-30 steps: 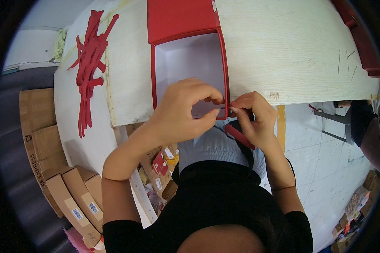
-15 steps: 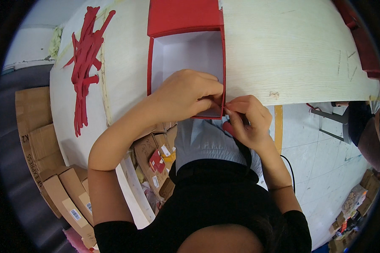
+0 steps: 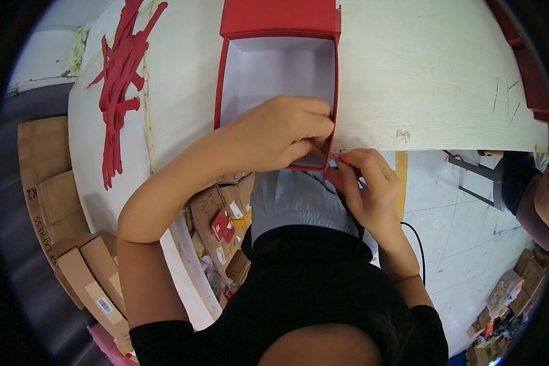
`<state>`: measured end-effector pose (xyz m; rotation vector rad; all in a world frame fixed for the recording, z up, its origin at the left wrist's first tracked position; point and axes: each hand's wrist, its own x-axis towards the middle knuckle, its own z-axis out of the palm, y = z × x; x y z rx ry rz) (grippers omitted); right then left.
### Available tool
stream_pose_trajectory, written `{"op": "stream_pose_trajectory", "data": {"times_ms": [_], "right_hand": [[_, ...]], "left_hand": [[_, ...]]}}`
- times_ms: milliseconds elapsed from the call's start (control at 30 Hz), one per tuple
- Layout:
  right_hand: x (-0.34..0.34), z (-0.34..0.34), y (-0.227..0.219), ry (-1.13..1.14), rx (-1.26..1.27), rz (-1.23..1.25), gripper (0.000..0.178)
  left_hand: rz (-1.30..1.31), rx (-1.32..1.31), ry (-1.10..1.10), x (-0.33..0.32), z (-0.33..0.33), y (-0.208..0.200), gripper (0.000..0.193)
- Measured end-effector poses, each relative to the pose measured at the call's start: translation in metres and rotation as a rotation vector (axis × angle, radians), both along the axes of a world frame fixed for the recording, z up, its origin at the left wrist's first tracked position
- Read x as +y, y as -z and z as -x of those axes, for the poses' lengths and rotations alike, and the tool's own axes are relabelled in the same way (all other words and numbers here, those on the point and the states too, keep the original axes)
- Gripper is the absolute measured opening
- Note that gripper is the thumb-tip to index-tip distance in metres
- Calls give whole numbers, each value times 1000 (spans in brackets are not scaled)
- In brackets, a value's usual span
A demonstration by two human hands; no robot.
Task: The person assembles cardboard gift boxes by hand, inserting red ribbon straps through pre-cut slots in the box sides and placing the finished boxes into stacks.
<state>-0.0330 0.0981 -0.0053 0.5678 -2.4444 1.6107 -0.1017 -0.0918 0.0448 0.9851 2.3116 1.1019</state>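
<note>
A red box (image 3: 219, 91) with a white inside stands at the near edge of the table, its red lid (image 3: 279, 17) folded back away from me. My left hand (image 3: 287, 131) reaches over the left wall into the box. Its fingers are curled together at the near right inner corner, and the fingertips and whatever they hold are hidden. Just outside that corner my right hand (image 3: 367, 183) is closed in a pinch at the right wall. A red ribbon (image 3: 335, 178) shows at its fingers and hangs below the box's edge.
A heap of red ribbons (image 3: 121, 91) lies on the white table (image 3: 421, 79) to the left. Red boxes (image 3: 534, 82) stand at the far right edge. Cardboard cartons (image 3: 88, 287) are at lower left, with a stool (image 3: 479, 171) and a seated person (image 3: 524, 183) at right.
The box appears slightly further right and nearer in view, with both hands following it. My right hand has turned a little, and less of the ribbon shows below it.
</note>
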Motion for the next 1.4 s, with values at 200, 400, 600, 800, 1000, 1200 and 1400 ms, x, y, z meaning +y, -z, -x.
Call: {"op": "stream_pose_trajectory", "data": {"times_ms": [200, 400, 600, 800, 1000, 1200, 1400], "right_hand": [[9, 10, -9, -74, -5, -127, 15], [15, 22, -19, -150, 47, -257, 11], [13, 21, -23, -141, 6, -244, 13], [16, 21, -21, -146, 11, -244, 8], [23, 18, -10, -128, -133, -69, 13], [33, 15, -7, -66, -275, -19, 10], [47, -6, 1, 17, -641, 96, 9]], "left_hand": [[20, -1, 25, 0, 2, 2, 14], [16, -37, 22, 1, 2, -2, 5], [62, -26, 13, -1, 3, -1, 7], [69, -4, 2, -2, 3, -1, 7], [11, 56, -9, -4, 1, 3, 16], [-1, 25, -37, -7, 2, 7, 17], [-445, 353, -458, -4, -55, -10, 15]]}}
